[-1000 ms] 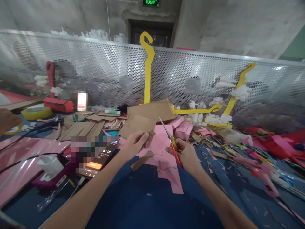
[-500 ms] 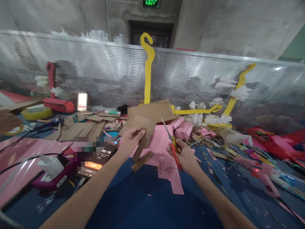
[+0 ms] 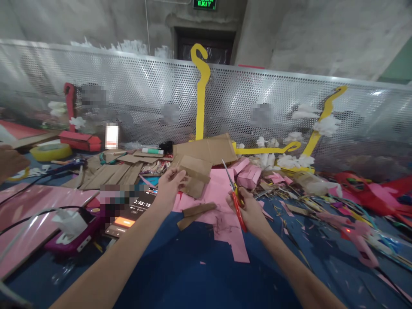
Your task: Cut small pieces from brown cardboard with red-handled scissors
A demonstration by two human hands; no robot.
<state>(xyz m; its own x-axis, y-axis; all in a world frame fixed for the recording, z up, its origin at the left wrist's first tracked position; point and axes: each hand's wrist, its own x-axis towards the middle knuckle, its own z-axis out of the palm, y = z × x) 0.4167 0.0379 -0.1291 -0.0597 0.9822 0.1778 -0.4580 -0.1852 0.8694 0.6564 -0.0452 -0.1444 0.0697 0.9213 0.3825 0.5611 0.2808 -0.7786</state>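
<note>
My left hand is closed, thumb and fingers pinching the left edge of a small brown cardboard piece. My right hand grips scissors with red and yellow handles, their blades pointing up and away from me. Under both hands lies pink paper, cut irregularly along its near side. Two narrow cardboard strips rest across its lower left part. Just beyond, a larger folded cardboard piece leans near an upright yellow hook-topped shape.
A phone with a running timer and a purple power strip lie left. At right are a pink glue gun and scattered scraps. Yellow tape sits far left, near another person's hand. A perforated metal panel stands behind.
My left hand has shifted slightly up and left. A cardboard strip that was beside its fingers now lies lower on the pink paper. My right hand and the scissors barely moved.
</note>
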